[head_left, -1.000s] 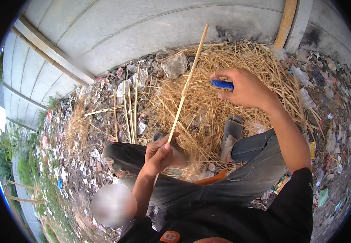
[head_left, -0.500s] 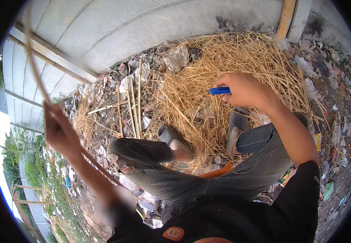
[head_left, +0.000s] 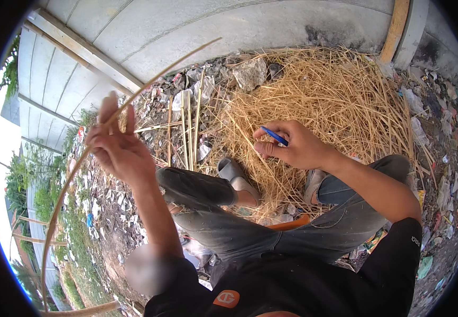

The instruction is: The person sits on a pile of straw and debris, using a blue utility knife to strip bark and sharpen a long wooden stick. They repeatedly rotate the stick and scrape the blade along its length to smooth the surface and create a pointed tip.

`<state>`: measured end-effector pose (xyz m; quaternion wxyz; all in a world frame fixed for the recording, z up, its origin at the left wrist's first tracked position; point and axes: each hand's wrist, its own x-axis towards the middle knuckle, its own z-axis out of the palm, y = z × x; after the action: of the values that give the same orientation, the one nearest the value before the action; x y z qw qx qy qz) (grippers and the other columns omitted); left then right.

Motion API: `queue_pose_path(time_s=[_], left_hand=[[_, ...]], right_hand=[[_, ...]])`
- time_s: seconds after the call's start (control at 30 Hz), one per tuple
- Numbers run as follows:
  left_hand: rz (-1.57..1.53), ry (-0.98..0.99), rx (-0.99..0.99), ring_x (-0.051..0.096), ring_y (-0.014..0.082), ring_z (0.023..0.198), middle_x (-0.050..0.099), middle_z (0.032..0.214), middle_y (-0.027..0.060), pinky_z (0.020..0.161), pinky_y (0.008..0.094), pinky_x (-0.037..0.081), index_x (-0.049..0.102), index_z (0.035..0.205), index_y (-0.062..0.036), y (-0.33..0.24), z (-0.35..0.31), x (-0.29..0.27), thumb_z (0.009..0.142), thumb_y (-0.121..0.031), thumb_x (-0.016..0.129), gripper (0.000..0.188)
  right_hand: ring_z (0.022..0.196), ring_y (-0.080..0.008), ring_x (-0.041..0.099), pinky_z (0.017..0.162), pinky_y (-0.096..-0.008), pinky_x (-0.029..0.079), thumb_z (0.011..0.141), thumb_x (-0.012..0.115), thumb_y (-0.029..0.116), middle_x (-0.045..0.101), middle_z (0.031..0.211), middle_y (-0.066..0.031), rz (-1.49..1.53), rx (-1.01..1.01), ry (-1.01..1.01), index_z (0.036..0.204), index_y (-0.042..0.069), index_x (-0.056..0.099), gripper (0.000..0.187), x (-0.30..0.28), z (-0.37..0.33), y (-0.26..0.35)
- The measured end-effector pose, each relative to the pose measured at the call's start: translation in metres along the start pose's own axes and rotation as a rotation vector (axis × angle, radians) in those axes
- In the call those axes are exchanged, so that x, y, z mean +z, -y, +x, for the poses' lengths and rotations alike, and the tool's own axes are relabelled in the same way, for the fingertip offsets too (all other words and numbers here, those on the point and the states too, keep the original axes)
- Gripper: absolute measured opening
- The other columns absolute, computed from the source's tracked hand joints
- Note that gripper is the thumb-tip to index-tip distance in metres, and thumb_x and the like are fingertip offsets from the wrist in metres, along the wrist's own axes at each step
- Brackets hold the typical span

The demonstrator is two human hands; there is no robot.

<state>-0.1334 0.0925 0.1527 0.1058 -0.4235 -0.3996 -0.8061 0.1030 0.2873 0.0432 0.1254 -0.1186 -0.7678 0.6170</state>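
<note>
A long, thin, curved bamboo strip [head_left: 176, 64] runs through my left hand [head_left: 123, 153], pinched between the thumb and some fingers while other fingers stick up. One end of it points to the back wall, the other bends down at the far left. My right hand [head_left: 303, 147] is closed around a blue box cutter [head_left: 275, 136], held apart from the strip, above the straw between my feet. Its blade cannot be made out. Several pale split strips [head_left: 189, 132] lie on the ground between my two hands.
A heap of tan shavings or straw [head_left: 334, 95] covers the ground ahead, against a grey panel wall [head_left: 229, 29]. A rock [head_left: 250, 73] lies at its edge. Litter surrounds my sandals [head_left: 231, 171]. Something orange [head_left: 292, 222] shows beneath my legs.
My left hand has turned and moved right, and the strip now slants across toward the back wall. My right hand has come down and left, with the box cutter tilted differently.
</note>
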Motion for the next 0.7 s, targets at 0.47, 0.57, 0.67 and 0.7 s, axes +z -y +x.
queue_pose_path(time_s=[0.47, 0.57, 0.67, 0.7], left_hand=[[-0.375, 0.285, -0.545, 0.035, 0.0344, 0.146, 0.041, 0.154, 0.0197, 0.110, 0.0514, 0.044, 0.040, 0.139, -0.0143, 0.067, -0.192, 0.096, 0.104, -0.035, 0.051, 0.042], [-0.114, 0.427, -0.760, 0.040, 0.0315, 0.143, 0.040, 0.154, 0.0199, 0.107, 0.0463, 0.044, 0.019, 0.159, -0.0065, 0.046, -0.208, 0.085, 0.105, -0.023, 0.052, 0.066], [0.182, 0.901, -0.628, 0.066, 0.0298, 0.111, 0.064, 0.127, 0.0204, 0.089, 0.0380, 0.055, 0.056, 0.132, 0.0046, 0.002, -0.205, 0.066, 0.099, -0.006, 0.053, 0.034], [0.215, 0.981, -0.425, 0.071, 0.0302, 0.101, 0.070, 0.116, 0.0216, 0.082, 0.0372, 0.058, 0.062, 0.123, 0.0058, -0.013, -0.203, 0.063, 0.097, -0.003, 0.054, 0.029]], right_hand=[[0.046, -0.0059, 0.039, 0.047, -0.0253, 0.036, 0.099, 0.065, 0.036, 0.070, 0.098, -0.0102, 0.824, 0.229, -0.419, 0.102, 0.006, 0.062, 0.030, -0.011, -0.003, 0.003], [0.048, -0.0056, 0.040, 0.048, -0.0251, 0.037, 0.097, 0.066, 0.030, 0.069, 0.088, -0.0095, 0.681, 0.123, -0.546, 0.098, 0.007, 0.060, 0.024, -0.029, 0.003, 0.008], [0.048, -0.0048, 0.040, 0.048, -0.0256, 0.037, 0.097, 0.065, 0.027, 0.069, 0.084, -0.0090, 0.552, 0.094, -0.600, 0.097, 0.006, 0.060, 0.021, -0.053, 0.009, 0.011], [0.048, -0.0043, 0.040, 0.049, -0.0257, 0.037, 0.097, 0.065, 0.027, 0.069, 0.084, -0.0090, 0.530, 0.072, -0.611, 0.097, 0.005, 0.060, 0.022, -0.061, 0.010, 0.010]])
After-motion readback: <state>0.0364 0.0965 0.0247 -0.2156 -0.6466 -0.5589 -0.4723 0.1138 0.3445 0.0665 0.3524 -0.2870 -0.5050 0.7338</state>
